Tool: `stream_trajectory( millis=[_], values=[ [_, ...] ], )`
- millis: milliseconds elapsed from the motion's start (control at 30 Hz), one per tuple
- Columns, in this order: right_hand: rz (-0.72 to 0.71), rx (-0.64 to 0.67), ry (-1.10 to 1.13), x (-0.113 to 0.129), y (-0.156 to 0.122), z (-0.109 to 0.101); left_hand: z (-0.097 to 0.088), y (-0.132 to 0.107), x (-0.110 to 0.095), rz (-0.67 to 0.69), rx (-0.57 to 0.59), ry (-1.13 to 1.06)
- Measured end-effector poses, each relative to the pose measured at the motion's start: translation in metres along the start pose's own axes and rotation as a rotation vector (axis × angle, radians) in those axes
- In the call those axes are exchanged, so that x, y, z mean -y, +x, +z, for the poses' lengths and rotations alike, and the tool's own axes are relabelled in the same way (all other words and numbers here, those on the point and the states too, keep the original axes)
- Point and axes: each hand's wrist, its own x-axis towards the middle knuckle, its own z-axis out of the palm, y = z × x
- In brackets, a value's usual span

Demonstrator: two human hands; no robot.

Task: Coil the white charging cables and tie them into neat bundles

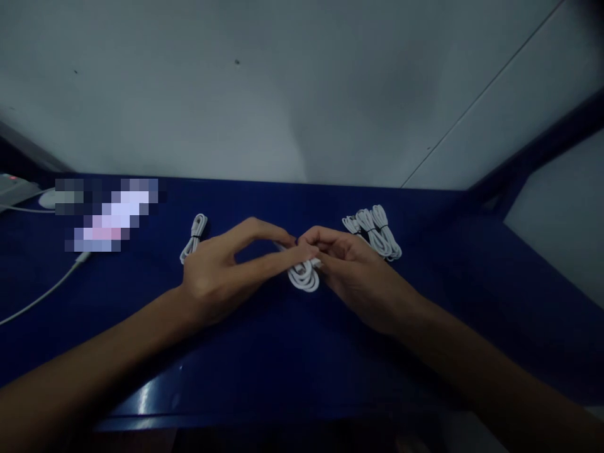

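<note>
Both my hands meet over the middle of a dark blue table [283, 352]. Between them is a coiled white cable [304, 277], its loops hanging just below my fingers. My left hand [226, 270] pinches the coil from the left with thumb and forefinger. My right hand [352, 264] has its fingers curled round the coil's right side. A single bundled white cable [193, 238] lies on the table just left of my left hand. A heap of several bundled white cables [375, 231] lies behind my right hand.
A grey wall [283, 94] stands right behind the table. At the far left are a white device [14, 187] and a loose white wire [42, 292] running across the table. A blurred patch [108, 214] covers something at the left.
</note>
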Motion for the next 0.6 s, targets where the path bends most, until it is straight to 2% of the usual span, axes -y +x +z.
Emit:
stream_trajectory(
  millis=[100,200,233,300,400,467,533,600],
  values=[
    [0.115,0.025,0.058,0.003,0.000,-0.002,-0.002,0.001,-0.003,-0.034,0.051,-0.002],
    [0.032,-0.020,-0.067,0.005,-0.002,-0.001,-0.003,0.003,0.002,0.041,0.016,0.024],
    [-0.039,-0.065,-0.154,0.005,-0.002,0.000,-0.003,0.004,0.004,0.062,-0.013,0.023],
    [-0.216,-0.165,-0.375,0.003,-0.004,0.003,-0.001,0.006,0.008,0.009,-0.031,-0.045],
    [-0.548,-0.274,-0.761,-0.002,-0.004,0.006,0.001,0.010,0.011,-0.186,-0.082,-0.276],
    [-0.763,-0.320,-0.997,-0.006,-0.002,0.004,0.002,0.011,0.012,-0.299,-0.076,-0.434],
    [-0.904,-0.328,-1.164,-0.009,0.000,0.000,0.004,0.011,0.013,-0.382,-0.039,-0.544],
    [-0.962,-0.302,-1.255,-0.009,0.001,-0.003,0.004,0.010,0.014,-0.430,-0.018,-0.597]
  ],
)
